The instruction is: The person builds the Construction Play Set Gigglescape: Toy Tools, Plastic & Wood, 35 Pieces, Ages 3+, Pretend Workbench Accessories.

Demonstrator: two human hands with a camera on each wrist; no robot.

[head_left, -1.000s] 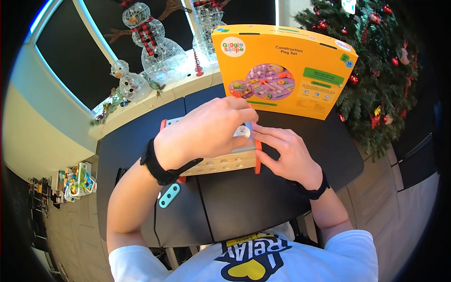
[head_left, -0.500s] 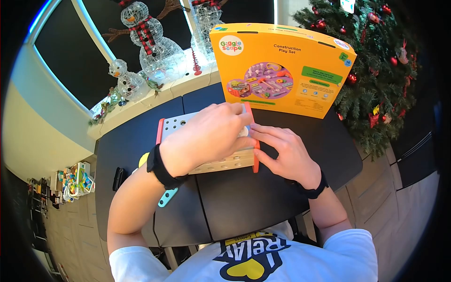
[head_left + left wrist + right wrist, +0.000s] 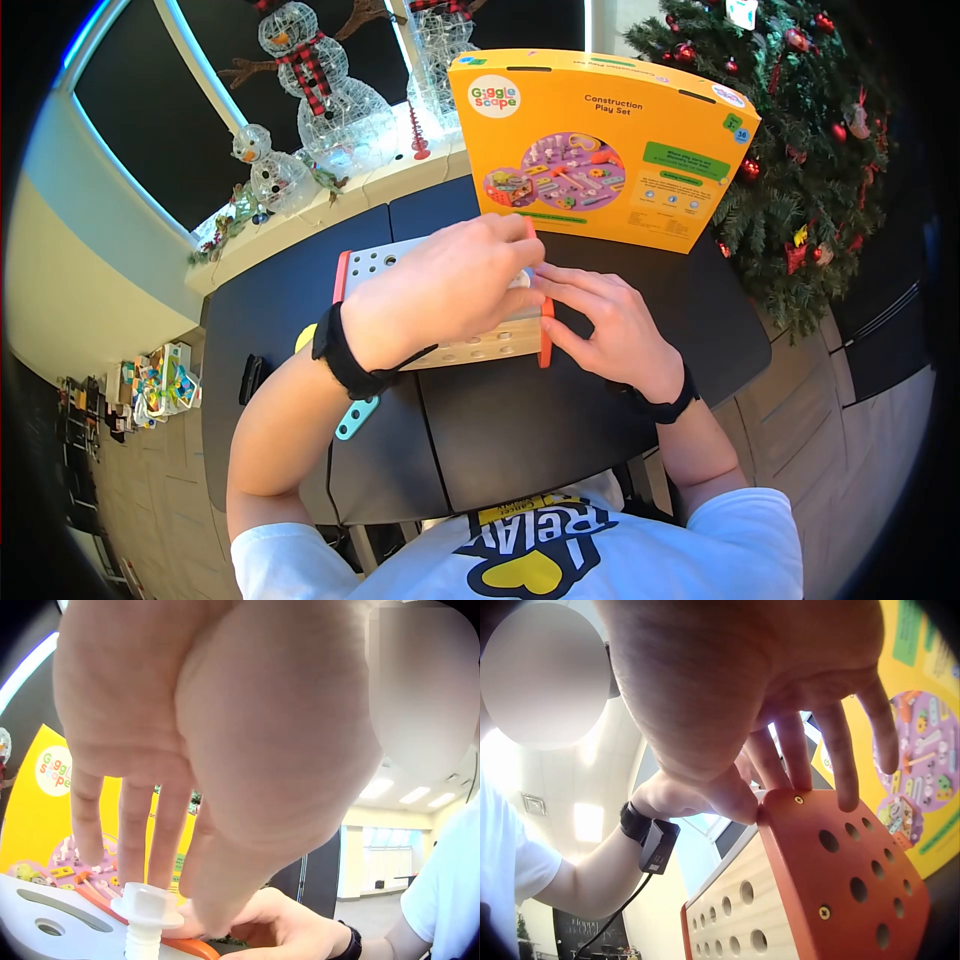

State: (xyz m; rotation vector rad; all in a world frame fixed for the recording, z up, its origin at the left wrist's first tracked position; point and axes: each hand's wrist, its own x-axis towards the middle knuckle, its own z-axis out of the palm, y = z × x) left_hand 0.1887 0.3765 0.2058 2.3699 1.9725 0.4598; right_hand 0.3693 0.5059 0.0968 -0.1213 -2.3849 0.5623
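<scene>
Moved: over the last second your left forearm has shifted slightly right, now covering the upper end of the teal plastic strip with holes (image 3: 357,418) – and a rounded yellow piece (image 3: 306,337) has come into view beside that wrist.
Left hand: your left hand (image 3: 445,270) reaches over the bench, fingers and thumb bent round the bolt's head; how tightly they pinch, you cannot tell.
White bolt: the white plastic bolt with a threaded shaft (image 3: 146,907) stands upright at the right end of the bench's grey top; its lower end is out of frame.
Toy bench: the box-shaped toy bench with grey top, pale holed wooden front and red-orange ends (image 3: 802,862) sits on the black folding table (image 3: 510,430).
Right hand: your right hand (image 3: 615,315) has its fingers extended and spread over the bench's right end – touching its edge, gripping nothing.
Carton: the yellow printed "Construction Play Set" carton (image 3: 600,110) stands upright behind the bench.
</scene>
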